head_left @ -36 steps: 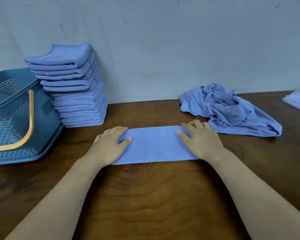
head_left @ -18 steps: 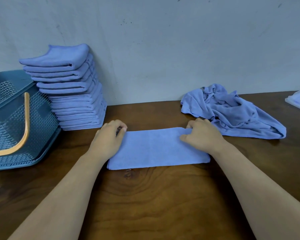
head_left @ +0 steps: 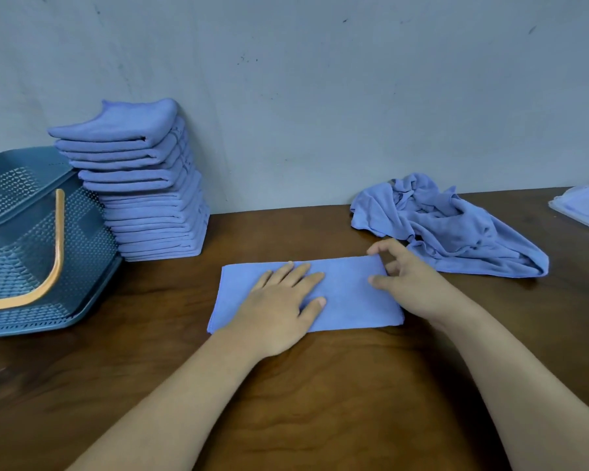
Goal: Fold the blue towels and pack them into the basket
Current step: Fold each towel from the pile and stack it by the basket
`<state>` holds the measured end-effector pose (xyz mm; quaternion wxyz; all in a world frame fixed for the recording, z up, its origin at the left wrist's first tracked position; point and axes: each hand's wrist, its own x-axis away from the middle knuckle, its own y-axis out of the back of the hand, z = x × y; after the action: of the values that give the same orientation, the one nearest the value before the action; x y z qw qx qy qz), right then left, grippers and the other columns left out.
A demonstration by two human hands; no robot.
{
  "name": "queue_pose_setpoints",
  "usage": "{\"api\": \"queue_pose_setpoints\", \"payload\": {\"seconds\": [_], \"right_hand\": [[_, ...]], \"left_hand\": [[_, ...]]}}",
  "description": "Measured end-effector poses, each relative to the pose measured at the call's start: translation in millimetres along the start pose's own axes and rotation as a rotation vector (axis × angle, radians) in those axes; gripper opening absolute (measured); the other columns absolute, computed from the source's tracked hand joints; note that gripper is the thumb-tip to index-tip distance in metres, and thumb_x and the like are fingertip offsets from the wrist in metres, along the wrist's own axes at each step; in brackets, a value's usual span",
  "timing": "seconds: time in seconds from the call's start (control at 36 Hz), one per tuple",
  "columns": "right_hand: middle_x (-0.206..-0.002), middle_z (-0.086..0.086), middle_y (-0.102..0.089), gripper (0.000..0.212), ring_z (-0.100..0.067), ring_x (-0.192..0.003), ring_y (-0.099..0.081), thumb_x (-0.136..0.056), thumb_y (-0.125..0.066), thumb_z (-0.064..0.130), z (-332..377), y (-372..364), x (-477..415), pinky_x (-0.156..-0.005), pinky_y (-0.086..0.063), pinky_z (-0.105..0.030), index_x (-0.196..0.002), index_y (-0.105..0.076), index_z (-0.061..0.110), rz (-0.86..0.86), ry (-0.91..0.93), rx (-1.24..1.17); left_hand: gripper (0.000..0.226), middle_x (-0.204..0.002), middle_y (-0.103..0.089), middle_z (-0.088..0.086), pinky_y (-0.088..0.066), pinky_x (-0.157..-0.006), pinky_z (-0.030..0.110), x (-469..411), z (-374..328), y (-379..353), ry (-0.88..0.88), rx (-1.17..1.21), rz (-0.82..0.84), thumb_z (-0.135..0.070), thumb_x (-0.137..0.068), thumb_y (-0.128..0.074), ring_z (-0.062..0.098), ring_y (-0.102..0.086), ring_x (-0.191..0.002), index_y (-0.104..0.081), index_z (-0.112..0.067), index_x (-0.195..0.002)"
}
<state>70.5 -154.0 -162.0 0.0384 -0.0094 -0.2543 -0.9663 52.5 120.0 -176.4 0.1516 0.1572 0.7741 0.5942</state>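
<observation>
Flat left hand [head_left: 279, 311] presses folded towel [head_left: 347, 294]; right hand [head_left: 408, 283] seemingly pinches its partly hidden edge.

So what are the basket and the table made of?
The basket looks like moulded plastic, matt teal, its walls pierced in a regular lattice; the handle is orange, probably plastic. The table looks like dark wood with a slight sheen, grain swirls showing, though it could be veneer or laminate.

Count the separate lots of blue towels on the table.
3: a folded stack by the basket, a half-folded towel in the middle, a crumpled heap at right. The heap may hide several.
</observation>
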Motion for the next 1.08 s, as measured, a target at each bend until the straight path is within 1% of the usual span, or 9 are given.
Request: {"api": "queue_pose_setpoints", "payload": {"seconds": [0.08, 0.19, 0.31, 0.47, 0.58, 0.69, 0.92, 1.03, 1.08], "right_hand": [[-0.088, 0.006, -0.060, 0.024, -0.007, -0.065, -0.050, -0.099, -0.067, 0.026, -7.3, -6.3, 4.2, -0.064, -0.043, -0.024, -0.110, -0.063, 0.047, 0.008, 0.016, 0.026], [-0.149, 0.023, -0.052, 0.041, 0.000, -0.129, -0.053, -0.100, -0.065, 0.031, -4.8, -15.9, 3.1, -0.098, -0.042, -0.021, -0.136, -0.061, 0.051, -0.026, 0.007, 0.070], [-0.166, 0.014, -0.040, 0.060, -0.012, -0.149, -0.041, -0.101, -0.062, 0.027, -5.7, -17.4, 2.0, -0.103, -0.036, -0.025, -0.156, -0.047, 0.044, -0.044, 0.010, 0.212], [-0.168, 0.013, -0.036, 0.063, -0.011, -0.131, -0.053, -0.104, -0.062, 0.022, -9.5, -7.7, 2.4, -0.087, -0.042, -0.018, -0.159, -0.042, 0.044, -0.028, -0.005, 0.209], [-0.168, 0.017, -0.032, 0.063, -0.024, -0.135, -0.056, -0.105, -0.061, 0.024, -8.1, -5.4, 5.6, -0.094, -0.050, -0.032, -0.160, -0.038, 0.047, -0.018, 0.000, 0.253], [-0.169, 0.015, -0.033, 0.061, -0.010, -0.132, -0.051, -0.105, -0.060, 0.031, -4.0, -8.3, 7.1, -0.085, -0.041, -0.021, -0.160, -0.038, 0.046, -0.017, 0.016, 0.275], [-0.162, 0.028, -0.038, 0.068, 0.001, -0.151, -0.032, -0.096, -0.070, 0.018, 58.3, -17.6, 5.3, -0.120, -0.035, -0.031, -0.155, -0.049, 0.043, 0.038, 0.074, 0.032], [-0.142, 0.041, -0.041, 0.078, 0.020, -0.112, -0.051, -0.090, -0.069, 0.017, 103.9, -41.5, 0.3, -0.080, -0.046, -0.009, -0.156, -0.044, 0.052, 0.132, 0.098, 0.148], [-0.127, 0.037, -0.051, 0.082, 0.023, -0.086, -0.057, -0.089, -0.069, 0.016, 120.7, -61.7, -3.3, -0.061, -0.044, -0.004, -0.158, -0.040, 0.048, 0.170, 0.098, 0.192]], "left_hand": [[0.062, -0.177, 0.009, -0.020, 0.007, -0.133, 0.043, -1.8, 3.2, -3.2, 0.010, -0.048, 0.076, -0.069, -0.108, -0.017, 0.010, 0.015, -0.163, -0.003, -0.054, -0.166], [0.059, -0.175, 0.014, -0.022, 0.010, -0.132, 0.047, -2.4, 3.2, -1.5, 0.017, -0.038, 0.117, -0.073, -0.105, -0.015, 0.010, 0.020, -0.161, 0.002, -0.064, -0.161], [0.059, -0.175, 0.013, -0.022, 0.011, -0.132, 0.048, -2.2, 1.6, 1.4, 0.021, -0.039, 0.123, -0.074, -0.105, -0.016, 0.011, 0.020, -0.162, 0.002, -0.064, -0.161], [0.070, -0.175, 0.011, -0.023, 0.007, -0.132, 0.047, 12.8, 19.3, 8.9, 0.094, -0.049, 0.085, -0.081, -0.101, -0.014, 0.011, 0.016, -0.163, 0.001, -0.057, -0.165], [0.071, -0.174, 0.013, -0.025, 0.004, -0.133, 0.046, 40.2, 53.5, 16.3, 0.193, -0.038, 0.052, -0.083, -0.099, -0.015, 0.004, 0.019, -0.161, 0.000, -0.058, -0.164], [0.072, -0.175, 0.012, -0.023, 0.004, -0.132, 0.039, 65.9, 76.1, 17.6, 0.245, 0.016, 0.012, -0.082, -0.100, -0.016, 0.000, 0.015, -0.160, -0.003, -0.056, -0.165], [0.075, -0.177, 0.001, -0.020, 0.003, -0.132, 0.039, 65.7, 82.3, 18.8, 0.273, 0.136, -0.026, -0.077, -0.102, -0.030, 0.003, 0.005, -0.162, -0.014, -0.046, -0.168], [0.062, -0.169, -0.031, -0.021, -0.021, -0.130, 0.039, 64.8, 84.7, 22.8, 0.314, 0.427, -0.165, -0.061, -0.106, -0.046, 0.005, -0.028, -0.156, -0.033, -0.041, -0.164], [0.049, -0.155, -0.050, -0.020, -0.041, -0.112, 0.029, 63.5, 89.4, 27.5, 0.375, 0.597, -0.295, -0.047, -0.108, -0.051, 0.005, -0.048, -0.141, -0.046, -0.039, -0.156]]}}
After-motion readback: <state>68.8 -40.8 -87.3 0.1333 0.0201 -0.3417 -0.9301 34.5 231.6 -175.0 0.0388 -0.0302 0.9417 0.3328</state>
